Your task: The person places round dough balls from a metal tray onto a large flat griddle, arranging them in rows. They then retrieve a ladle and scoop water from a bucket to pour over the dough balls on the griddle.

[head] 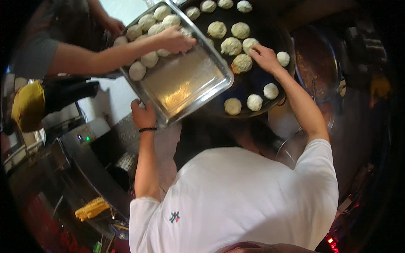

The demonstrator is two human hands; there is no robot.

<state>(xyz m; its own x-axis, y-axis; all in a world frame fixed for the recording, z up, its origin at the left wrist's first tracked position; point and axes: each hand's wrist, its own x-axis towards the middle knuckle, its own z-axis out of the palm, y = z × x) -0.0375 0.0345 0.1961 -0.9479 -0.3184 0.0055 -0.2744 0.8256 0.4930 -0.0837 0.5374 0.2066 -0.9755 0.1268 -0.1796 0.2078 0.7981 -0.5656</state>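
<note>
My left hand [144, 115], with a dark beaded bracelet at the wrist, grips the near left edge of a metal tray [202, 102]. The tray tilts across the view and overlaps a round dark pan [243, 82]. Pale dough balls [148, 59] crowd its far left part. Over the pan, my right hand [265, 57] has its bent fingers and thumb on the near edge of a dough round [250, 43]. Beside it lie flattened dough rounds [231, 46], one [242, 63] with a browned edge. Paler dough balls [271, 91] sit nearer the pan's rim.
Another person's hand [178, 39] reaches over the tray among the dough balls; that person's other hand [115, 27] is at the far left. A yellow object [28, 106] and a dark appliance with lights [84, 138] stand left. Yellow gloves [92, 208] lie lower left.
</note>
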